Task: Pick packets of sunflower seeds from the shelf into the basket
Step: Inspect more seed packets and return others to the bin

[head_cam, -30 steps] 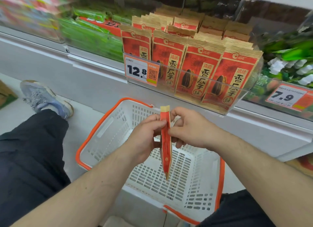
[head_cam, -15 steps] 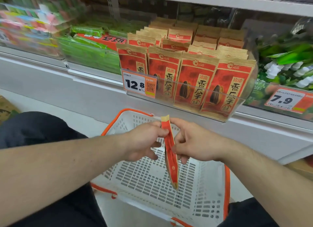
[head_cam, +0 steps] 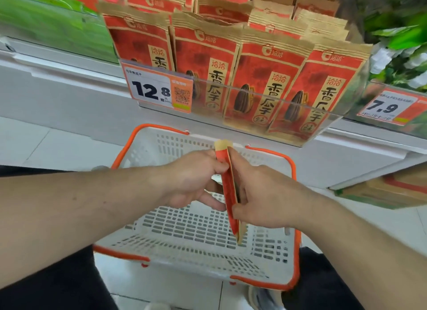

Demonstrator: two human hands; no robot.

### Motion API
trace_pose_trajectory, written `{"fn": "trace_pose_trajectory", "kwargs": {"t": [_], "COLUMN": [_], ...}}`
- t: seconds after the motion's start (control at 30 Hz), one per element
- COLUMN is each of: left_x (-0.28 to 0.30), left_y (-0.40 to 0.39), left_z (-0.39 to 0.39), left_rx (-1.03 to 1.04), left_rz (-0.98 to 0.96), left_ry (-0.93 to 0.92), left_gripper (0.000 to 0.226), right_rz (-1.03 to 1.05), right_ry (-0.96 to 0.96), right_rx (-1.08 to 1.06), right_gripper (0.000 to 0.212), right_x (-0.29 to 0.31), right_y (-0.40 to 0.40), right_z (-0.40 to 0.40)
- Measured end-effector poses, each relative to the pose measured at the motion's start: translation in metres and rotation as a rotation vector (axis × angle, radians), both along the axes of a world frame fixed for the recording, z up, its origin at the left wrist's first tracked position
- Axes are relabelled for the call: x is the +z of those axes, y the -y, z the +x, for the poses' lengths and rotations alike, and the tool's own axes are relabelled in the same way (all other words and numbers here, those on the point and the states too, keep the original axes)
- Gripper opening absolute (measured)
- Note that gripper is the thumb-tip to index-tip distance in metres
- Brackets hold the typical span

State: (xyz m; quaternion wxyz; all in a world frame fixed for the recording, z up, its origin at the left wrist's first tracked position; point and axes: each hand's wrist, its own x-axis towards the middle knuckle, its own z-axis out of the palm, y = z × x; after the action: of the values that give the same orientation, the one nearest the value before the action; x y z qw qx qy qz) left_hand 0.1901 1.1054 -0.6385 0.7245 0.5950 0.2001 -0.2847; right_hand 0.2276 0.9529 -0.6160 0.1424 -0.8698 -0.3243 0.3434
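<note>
One red and tan packet of sunflower seeds [head_cam: 230,198] hangs edge-on over the white basket with orange rim [head_cam: 201,238], which stands on the floor below the shelf. My left hand [head_cam: 194,180] pinches the packet from the left near its top. From the right, my right hand [head_cam: 258,194] grips the packet along its side. The basket's perforated bottom holds nothing that I can see. Several more packets of the same kind [head_cam: 258,78] stand in rows behind a clear plastic shelf front [head_cam: 323,122].
A price tag reading 12.8 [head_cam: 159,90] is clipped to the shelf front, and another reading 7.9 [head_cam: 388,106] sits at the right. Green packets [head_cam: 57,20] fill the shelf at left. My dark trouser legs [head_cam: 57,286] flank the basket.
The camera has moved closer and lower, so shelf and basket look larger. Both hands keep hold of the packet, which now hangs deeper over the basket's middle.
</note>
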Motion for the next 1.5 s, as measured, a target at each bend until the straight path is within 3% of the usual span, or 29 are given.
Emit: {"fn": "trace_pose_trajectory", "kwargs": {"t": [0.1, 0.2, 0.4, 0.57, 0.73, 1.07, 1.13, 1.23, 1.37, 1.5], "left_x": [-0.001, -0.004, -0.004, -0.007, -0.001, 0.001, 0.002, -0.002, -0.006, -0.009], "left_y": [0.000, -0.003, 0.002, 0.006, -0.001, -0.003, -0.002, -0.002, 0.005, 0.011], "left_z": [-0.004, -0.013, -0.027, -0.037, -0.035, -0.035, -0.034, -0.029, -0.022, -0.020], "left_rx": [-0.008, -0.036, -0.391, -0.566, -0.673, -0.661, -0.623, -0.415, -0.074, 0.044], "left_rz": [0.029, 0.113, 0.614, 0.566, 0.562, 0.580, 0.615, 0.622, 0.409, 0.238], "left_ry": [0.003, 0.038, 0.184, 0.173, 0.290, 0.372, 0.358, 0.279, 0.154, 0.177], "left_gripper": [0.025, 0.020, 0.030, 0.026, 0.028, 0.023, 0.021, 0.023, 0.035, 0.019], "right_rz": [0.015, 0.170, 0.278, 0.359, 0.400, 0.435, 0.409, 0.324, 0.313, 0.270], "right_ry": [-0.037, -0.183, -0.263, -0.305, -0.383, -0.474, -0.418, -0.232, -0.134, -0.043], "right_rx": [-0.033, -0.166, -0.381, -0.422, -0.419, -0.399, -0.419, -0.399, -0.366, -0.383], "right_gripper": [0.109, 0.094, 0.090, 0.069, 0.064, 0.073, 0.077, 0.085, 0.073, 0.078], "right_x": [-0.005, -0.009, -0.019, -0.016, -0.013, -0.008, -0.009, -0.009, -0.011, -0.018], "right_y": [-0.001, 0.004, 0.013, 0.019, 0.023, 0.024, 0.024, 0.016, 0.001, -0.008], "right_z": [-0.003, -0.008, -0.010, -0.011, -0.008, 0.001, 0.000, -0.010, -0.029, -0.034]}}
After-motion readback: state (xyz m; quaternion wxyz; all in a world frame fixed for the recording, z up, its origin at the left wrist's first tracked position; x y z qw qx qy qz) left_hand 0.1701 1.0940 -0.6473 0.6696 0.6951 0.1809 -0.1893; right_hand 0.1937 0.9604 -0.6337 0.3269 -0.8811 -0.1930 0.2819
